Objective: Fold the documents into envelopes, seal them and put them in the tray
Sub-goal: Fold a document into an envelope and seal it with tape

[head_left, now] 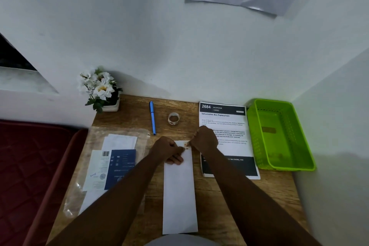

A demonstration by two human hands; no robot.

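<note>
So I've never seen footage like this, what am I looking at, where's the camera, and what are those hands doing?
One camera, worn on the person's head, looks down at a wooden desk. The left hand and right hand meet at the far end of a long white envelope, pressing a small brownish strip, probably tape, there. Nearby lie a blue pen, a small tape roll, a printed white sheet, an empty green plastic tray, a clear packet of papers and potted white flowers.

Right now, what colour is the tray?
Bright green; the tray shows best in the head view.
</note>
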